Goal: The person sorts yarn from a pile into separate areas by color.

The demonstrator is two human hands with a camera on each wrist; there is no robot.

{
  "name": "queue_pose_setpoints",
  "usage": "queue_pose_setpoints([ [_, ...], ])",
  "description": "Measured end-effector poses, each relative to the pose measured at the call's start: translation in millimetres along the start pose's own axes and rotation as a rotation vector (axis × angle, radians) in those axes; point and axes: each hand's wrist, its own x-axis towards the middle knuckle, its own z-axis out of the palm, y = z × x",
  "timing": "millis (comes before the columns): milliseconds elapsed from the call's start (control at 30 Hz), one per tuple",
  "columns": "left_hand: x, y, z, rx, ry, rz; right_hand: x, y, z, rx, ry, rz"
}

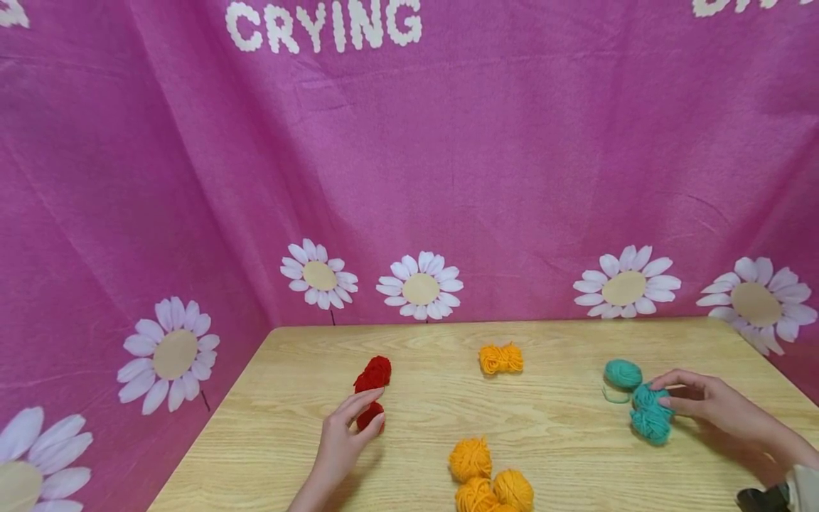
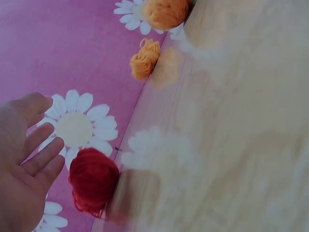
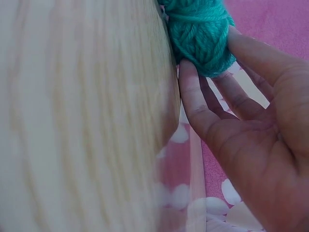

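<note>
**Hands at the red and teal yarn**

While the right hand (image 1: pixel 707 402) pinches a teal yarn ball (image 1: pixel 650 414) between thumb and fingertips (image 3: pixel 189 77), that grip grasps the ball against the surface (image 1: pixel 563 434), with a second teal ball (image 1: pixel 623 373) just beyond it. Across the wood, the left hand (image 1: pixel 345 437) is released, fingers straight, fingertips touching the near red yarn ball (image 1: pixel 371 416); another red ball (image 1: pixel 375 372) lies just behind. Orange yarn (image 1: pixel 501 358) sits farther back between the hands, more orange balls (image 1: pixel 489 483) near the front edge.
</note>
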Motion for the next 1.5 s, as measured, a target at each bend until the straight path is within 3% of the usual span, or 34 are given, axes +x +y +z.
queue_pose_setpoints([
  [233,-2.1,8.6,10.4,0.012,-0.091,0.002,-0.3,1,-1,0.015,0.001,-0.034],
  [633,-3.7,23.5,33.4,-0.084,-0.407,0.055,-1.2,0,-1,0.027,0.010,-0.060],
  [967,-5.2,33.4,54.6,-0.153,-0.557,0.118,-2.4,-2,-1,0.038,-0.001,-0.044],
  [1100,-5.7,37.0,62.8,-0.151,-0.604,0.152,-2.6,-2,-1,0.039,0.009,-0.073],
  [1500,-5.5,42.7,73.5,-0.098,-0.710,0.147,-4.7,-2,-2,0.066,0.006,-0.100],
])
